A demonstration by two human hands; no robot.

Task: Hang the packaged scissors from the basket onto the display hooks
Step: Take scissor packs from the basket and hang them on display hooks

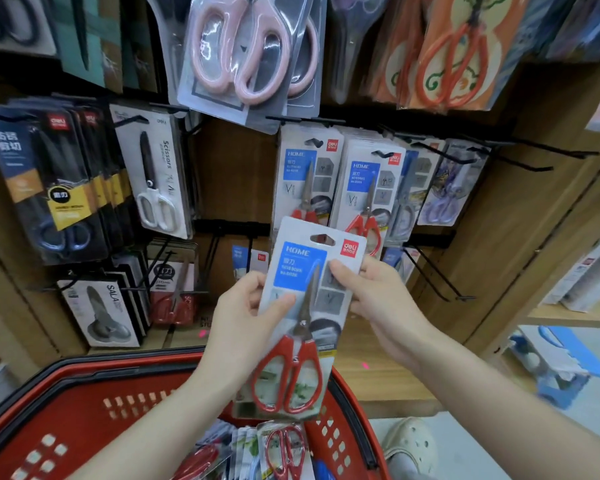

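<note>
– Packaged scissors are up in front of the display, both hands on the card! The left hand grips the left edge, thumb flat on the front, fingers tucked behind.

– And the right hand pinches the opposite edge a touch higher, its thumb on the grey panel. Both forearms reach up from below, wrists angled in toward each other.

– The card is nearly upright, top leaning a little to the right. It hangs over the far rim of the red basket, where more packs lie.

– The target looks obvious: matching HOME packs hang just above on a black hook. Nothing is engaged yet, and the hang slot sits well below that tip.

– My call: lift, square the card to the hook, then thread the slot over the upturned tip before pushing back.

– Agreed. Keep the fingers clear of the slot and release only once the card hangs free. Mind the pink pair overhead, it dangles low.
</note>
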